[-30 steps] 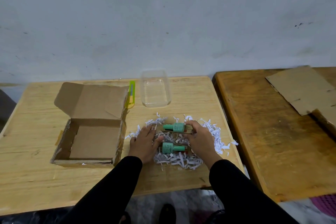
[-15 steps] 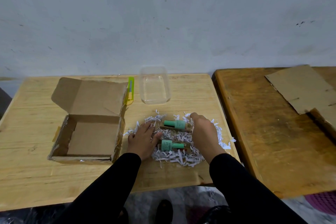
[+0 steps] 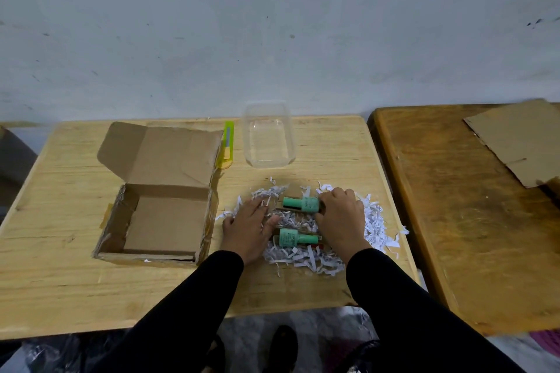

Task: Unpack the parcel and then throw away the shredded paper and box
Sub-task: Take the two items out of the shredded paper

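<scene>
An open cardboard box [image 3: 165, 222] sits on the left of the light wooden table [image 3: 60, 281], lid flap raised, nothing inside. To its right lies a pile of white shredded paper [image 3: 374, 225] with two green bottles lying on their sides: the far bottle [image 3: 300, 203] and the near bottle [image 3: 295, 238]. My left hand [image 3: 248, 228] rests flat on the paper's left side, fingers spread. My right hand [image 3: 339, 219] curls over the paper on the right, its fingers against the far bottle's end. Whether it grips the bottle is unclear.
A clear plastic tub [image 3: 268, 138] stands behind the paper pile. A yellow-green utility knife [image 3: 228, 145] lies beside the box flap. A darker wooden table [image 3: 466, 221] on the right carries flat cardboard [image 3: 521, 139]. A dark shoe [image 3: 281, 345] shows below the table edge.
Both hands have stayed on the paper pile, shifting only slightly around the two bottles. The view has tilted a little.
</scene>
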Demonstrator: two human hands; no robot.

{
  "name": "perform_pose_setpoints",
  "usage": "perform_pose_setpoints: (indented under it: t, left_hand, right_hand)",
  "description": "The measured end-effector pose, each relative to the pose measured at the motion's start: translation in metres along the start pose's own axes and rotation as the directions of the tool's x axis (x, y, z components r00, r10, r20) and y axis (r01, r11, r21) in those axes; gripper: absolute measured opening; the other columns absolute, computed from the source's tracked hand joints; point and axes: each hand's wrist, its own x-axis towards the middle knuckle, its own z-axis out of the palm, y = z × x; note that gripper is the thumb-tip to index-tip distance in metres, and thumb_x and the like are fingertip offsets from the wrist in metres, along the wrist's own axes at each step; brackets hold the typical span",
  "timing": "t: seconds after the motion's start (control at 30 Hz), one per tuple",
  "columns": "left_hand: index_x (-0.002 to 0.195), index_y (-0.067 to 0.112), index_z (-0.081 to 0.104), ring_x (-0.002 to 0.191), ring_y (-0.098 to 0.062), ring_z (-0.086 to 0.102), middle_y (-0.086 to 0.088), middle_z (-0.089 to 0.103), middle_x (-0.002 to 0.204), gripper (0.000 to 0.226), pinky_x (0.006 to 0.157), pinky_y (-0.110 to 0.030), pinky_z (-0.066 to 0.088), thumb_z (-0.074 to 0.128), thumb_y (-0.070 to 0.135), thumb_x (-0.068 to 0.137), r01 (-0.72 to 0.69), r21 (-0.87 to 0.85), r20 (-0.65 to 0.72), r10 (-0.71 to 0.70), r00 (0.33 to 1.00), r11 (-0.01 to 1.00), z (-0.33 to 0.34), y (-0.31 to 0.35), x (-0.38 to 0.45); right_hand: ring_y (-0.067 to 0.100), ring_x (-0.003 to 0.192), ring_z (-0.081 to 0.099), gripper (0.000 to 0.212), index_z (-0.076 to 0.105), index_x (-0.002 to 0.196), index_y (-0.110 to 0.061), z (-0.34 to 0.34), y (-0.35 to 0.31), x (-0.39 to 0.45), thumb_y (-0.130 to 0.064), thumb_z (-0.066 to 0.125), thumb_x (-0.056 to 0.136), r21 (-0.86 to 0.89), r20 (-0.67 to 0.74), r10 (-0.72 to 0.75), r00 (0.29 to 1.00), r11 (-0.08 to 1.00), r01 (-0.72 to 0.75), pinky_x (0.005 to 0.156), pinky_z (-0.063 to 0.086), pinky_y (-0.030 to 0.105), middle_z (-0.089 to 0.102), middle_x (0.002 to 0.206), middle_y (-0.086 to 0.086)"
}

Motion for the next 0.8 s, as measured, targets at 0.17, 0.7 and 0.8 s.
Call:
perform_pose_setpoints:
  t: [0.17,0.7,0.8]
  left_hand:
    - [0.143,0.024,0.029,0.143,-0.012,0.011,0.009,0.015,0.156,0.053,0.112,-0.046,0.013,0.024,0.049,0.097,0.007,0.008,0.005,-0.007,1.000,1.000,0.000,0.001,0.000]
    - [0.138,0.027,0.038,0.140,-0.011,0.019,0.010,0.023,0.153,0.051,0.111,-0.048,0.018,0.024,0.051,0.096,0.031,-0.028,-0.005,-0.031,1.000,0.999,0.000,0.001,0.003]
    - [0.136,0.027,0.040,0.140,-0.011,0.021,0.010,0.024,0.152,0.049,0.111,-0.047,0.017,0.025,0.050,0.096,0.033,-0.037,-0.029,-0.034,0.999,0.999,-0.001,0.001,0.003]
  right_hand:
    - [0.023,0.097,0.051,0.031,0.065,0.106,-0.020,-0.006,-0.002,-0.005,-0.032,0.066,0.077,0.036,-0.020,-0.002,1.000,0.999,0.003,0.087,0.031,0.039,0.056,0.105,0.002]
    - [0.020,0.110,0.047,0.032,0.065,0.108,-0.026,-0.030,-0.007,-0.008,-0.025,0.073,0.077,0.630,0.009,0.286,0.958,0.743,-0.227,0.092,0.043,0.041,0.061,0.111,-0.002]
    - [0.018,0.110,0.048,0.033,0.064,0.110,-0.030,-0.024,-0.007,-0.006,-0.027,0.072,0.077,0.738,0.031,0.378,0.925,0.615,-0.276,0.092,0.045,0.041,0.060,0.111,-0.006]
